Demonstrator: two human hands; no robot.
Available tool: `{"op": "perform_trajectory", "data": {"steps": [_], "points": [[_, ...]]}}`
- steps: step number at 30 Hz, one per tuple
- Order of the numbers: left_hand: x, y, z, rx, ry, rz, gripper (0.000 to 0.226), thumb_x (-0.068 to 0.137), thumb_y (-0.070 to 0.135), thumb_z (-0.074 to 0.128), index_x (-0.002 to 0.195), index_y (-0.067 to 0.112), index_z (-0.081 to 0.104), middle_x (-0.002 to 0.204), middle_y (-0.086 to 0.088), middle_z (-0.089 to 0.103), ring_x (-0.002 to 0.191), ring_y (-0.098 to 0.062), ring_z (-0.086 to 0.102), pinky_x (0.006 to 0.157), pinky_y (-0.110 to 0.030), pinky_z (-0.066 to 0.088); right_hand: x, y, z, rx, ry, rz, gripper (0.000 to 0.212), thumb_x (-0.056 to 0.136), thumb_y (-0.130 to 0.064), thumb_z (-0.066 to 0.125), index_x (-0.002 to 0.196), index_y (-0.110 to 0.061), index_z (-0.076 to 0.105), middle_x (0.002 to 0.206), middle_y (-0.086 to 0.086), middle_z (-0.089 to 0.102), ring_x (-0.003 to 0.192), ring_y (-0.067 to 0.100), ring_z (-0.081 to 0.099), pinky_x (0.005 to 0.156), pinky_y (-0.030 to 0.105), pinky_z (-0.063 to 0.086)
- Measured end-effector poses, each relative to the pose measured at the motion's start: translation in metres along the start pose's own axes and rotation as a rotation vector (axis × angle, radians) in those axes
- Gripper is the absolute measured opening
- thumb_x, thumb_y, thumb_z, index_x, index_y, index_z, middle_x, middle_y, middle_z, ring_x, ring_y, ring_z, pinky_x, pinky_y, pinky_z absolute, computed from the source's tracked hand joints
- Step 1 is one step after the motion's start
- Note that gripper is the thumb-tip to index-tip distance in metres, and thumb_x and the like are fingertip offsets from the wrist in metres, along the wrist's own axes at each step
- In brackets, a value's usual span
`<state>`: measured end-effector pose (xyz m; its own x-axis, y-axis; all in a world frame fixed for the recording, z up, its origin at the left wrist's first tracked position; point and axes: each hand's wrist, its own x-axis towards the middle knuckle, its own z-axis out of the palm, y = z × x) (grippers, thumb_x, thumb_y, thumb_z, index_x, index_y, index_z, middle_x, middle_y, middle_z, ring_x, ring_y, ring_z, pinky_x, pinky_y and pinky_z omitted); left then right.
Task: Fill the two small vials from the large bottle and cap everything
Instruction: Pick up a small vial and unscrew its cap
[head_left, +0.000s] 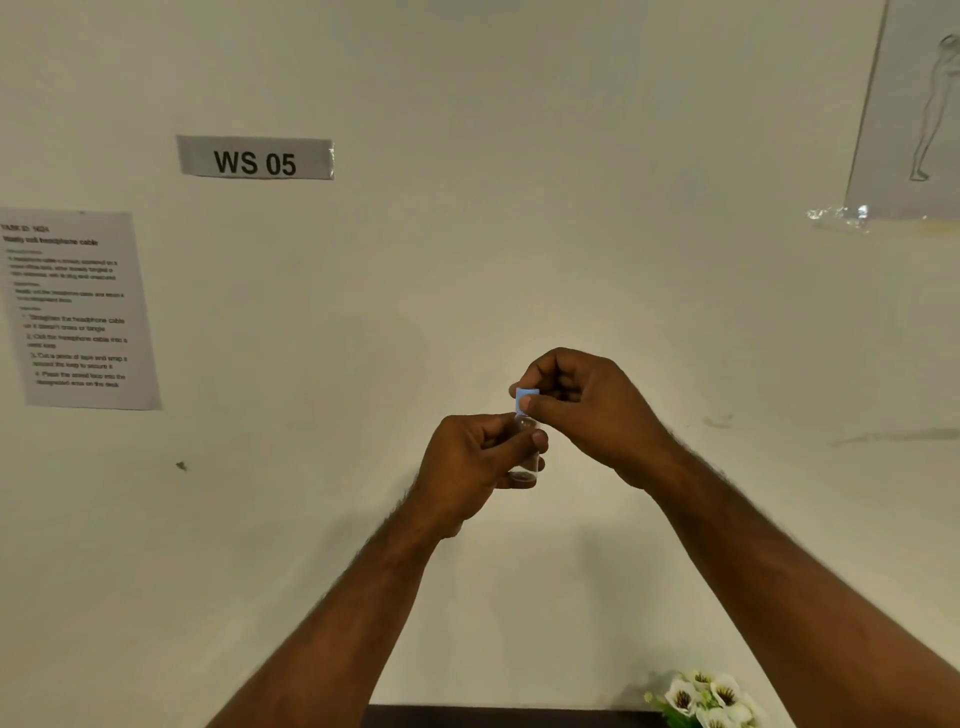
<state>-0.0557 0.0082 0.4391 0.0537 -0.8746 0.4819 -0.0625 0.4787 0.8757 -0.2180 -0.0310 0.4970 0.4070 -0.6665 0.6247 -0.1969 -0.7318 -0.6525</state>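
Observation:
Both hands are raised in front of the wall. My left hand (478, 462) grips a small clear glass vial (527, 457) upright, with fingers curled round its body. On top of the vial sits a light blue cap (524, 399), which my right hand (587, 410) pinches between thumb and fingers. Whether the vial holds liquid is hard to tell. The large bottle and the second vial are out of view.
A cream wall fills the view, with a "WS 05" label (254, 158), a printed instruction sheet (78, 312) at left and a taped drawing (914, 114) at upper right. White artificial flowers (706, 696) and a dark table edge (509, 716) show at the bottom.

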Motion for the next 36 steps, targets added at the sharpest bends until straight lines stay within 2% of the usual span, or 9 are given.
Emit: {"op": "perform_trajectory", "data": {"steps": [3, 6, 9, 13, 19, 23, 28, 33, 36], "points": [[0.0, 0.003, 0.001, 0.012, 0.011, 0.017, 0.012, 0.095, 0.015, 0.073, 0.095, 0.006, 0.081, 0.089, -0.021, 0.078, 0.081, -0.026, 0.078, 0.07, -0.035, 0.065, 0.0, -0.002, 0.001, -0.064, 0.036, -0.004, 0.019, 0.082, -0.034, 0.079, 0.094, -0.03, 0.065, 0.102, -0.013, 0.073, 0.091, 0.005, 0.071, 0.079, 0.028, 0.059], [0.0, 0.005, 0.001, 0.019, 0.009, 0.021, 0.011, 0.095, 0.015, 0.073, 0.094, 0.007, 0.081, 0.089, -0.019, 0.079, 0.083, -0.028, 0.079, 0.07, -0.035, 0.065, 0.0, -0.004, 0.001, -0.105, 0.12, -0.013, 0.03, 0.075, -0.043, 0.085, 0.089, -0.029, 0.062, 0.088, -0.012, 0.069, 0.075, 0.001, 0.065, 0.062, 0.012, 0.049], [0.0, 0.006, 0.001, 0.005, -0.004, 0.016, 0.011, 0.095, 0.013, 0.073, 0.094, 0.006, 0.081, 0.089, -0.019, 0.078, 0.081, -0.026, 0.078, 0.071, -0.035, 0.065, 0.0, -0.005, 0.001, -0.091, 0.112, -0.016, 0.024, 0.076, -0.032, 0.086, 0.084, -0.026, 0.064, 0.075, -0.007, 0.07, 0.063, 0.002, 0.061, 0.059, 0.015, 0.049], [-0.002, 0.005, 0.003, 0.009, -0.009, 0.007, 0.012, 0.095, 0.015, 0.073, 0.097, 0.006, 0.081, 0.089, -0.021, 0.077, 0.08, -0.024, 0.078, 0.071, -0.035, 0.065, -0.001, -0.004, -0.002, -0.036, 0.056, 0.024, 0.014, 0.08, -0.016, 0.077, 0.088, -0.025, 0.069, 0.087, -0.007, 0.077, 0.08, 0.01, 0.074, 0.072, 0.032, 0.06], [-0.002, 0.006, 0.005, 0.001, 0.028, 0.007, 0.016, 0.093, 0.018, 0.074, 0.099, 0.004, 0.08, 0.088, -0.019, 0.079, 0.081, -0.026, 0.079, 0.07, -0.035, 0.065, -0.003, -0.008, -0.003, -0.087, 0.159, -0.01, 0.032, 0.074, -0.043, 0.085, 0.094, -0.033, 0.062, 0.092, -0.012, 0.07, 0.074, -0.001, 0.065, 0.061, 0.01, 0.048], [-0.002, 0.007, 0.004, 0.005, 0.019, 0.01, 0.014, 0.095, 0.016, 0.073, 0.098, 0.005, 0.08, 0.089, -0.017, 0.079, 0.082, -0.026, 0.079, 0.071, -0.035, 0.065, -0.002, -0.008, -0.002, -0.069, 0.156, -0.025, 0.027, 0.074, -0.033, 0.088, 0.082, -0.026, 0.063, 0.072, -0.01, 0.068, 0.059, -0.002, 0.058, 0.056, 0.011, 0.045], [-0.003, 0.008, 0.005, 0.005, 0.031, 0.009, 0.016, 0.093, 0.018, 0.075, 0.1, 0.005, 0.08, 0.089, -0.019, 0.078, 0.081, -0.025, 0.079, 0.07, -0.034, 0.065, -0.002, -0.009, -0.002, -0.06, 0.121, 0.005, 0.009, 0.083, -0.022, 0.078, 0.086, -0.026, 0.07, 0.079, -0.009, 0.074, 0.069, 0.006, 0.068, 0.064, 0.019, 0.052], [-0.004, 0.008, 0.006, 0.004, 0.058, 0.011, 0.016, 0.092, 0.02, 0.076, 0.1, 0.007, 0.08, 0.089, -0.017, 0.079, 0.082, -0.027, 0.079, 0.073, -0.04, 0.066, -0.003, -0.014, -0.002, -0.086, 0.139, 0.012, 0.022, 0.08, -0.046, 0.079, 0.093, -0.033, 0.067, 0.092, -0.015, 0.072, 0.077, 0.004, 0.069, 0.065, 0.013, 0.052], [-0.006, 0.009, 0.005, -0.01, 0.045, 0.013, 0.01, 0.093, 0.017, 0.075, 0.096, 0.009, 0.08, 0.089, -0.018, 0.079, 0.081, -0.026, 0.079, 0.071, -0.037, 0.066, -0.002, -0.016, -0.003, -0.093, 0.162, 0.02, 0.03, 0.074, -0.049, 0.084, 0.087, -0.03, 0.065, 0.077, -0.02, 0.067, 0.065, -0.001, 0.061, 0.058, 0.01, 0.047]]}}
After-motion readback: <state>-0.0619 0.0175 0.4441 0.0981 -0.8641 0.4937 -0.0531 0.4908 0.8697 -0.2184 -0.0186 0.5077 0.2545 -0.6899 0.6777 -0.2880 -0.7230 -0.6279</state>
